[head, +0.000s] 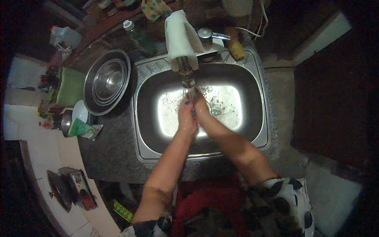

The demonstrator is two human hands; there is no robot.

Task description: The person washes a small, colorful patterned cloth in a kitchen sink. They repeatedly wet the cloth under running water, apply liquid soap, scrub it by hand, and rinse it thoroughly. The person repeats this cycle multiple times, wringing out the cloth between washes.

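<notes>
My left hand (pixel 186 115) and my right hand (pixel 202 108) are together over a stainless steel sink (pixel 147 124), under the faucet spout (pixel 185 66). Water (pixel 189 92) streams from the spout onto them. They appear to touch, with the right palm turned inward. Small blue spots show at the left thumb and between the hands; whether anything is held there is hidden. A white cloth (pixel 180 38) is draped over the faucet, behind the spout's tip. Bubbles and wet specks cover the bright basin floor around the drain.
Nested metal bowls (pixel 108 83) lean left of the sink. A green bottle (pixel 142 38) with a white cap stands behind it. The faucet lever (pixel 221 36) and a brown scrubber (pixel 236 51) are at the back rim. A green packet (pixel 82 128) lies on the counter's left; a stove (pixel 78 188) is beyond.
</notes>
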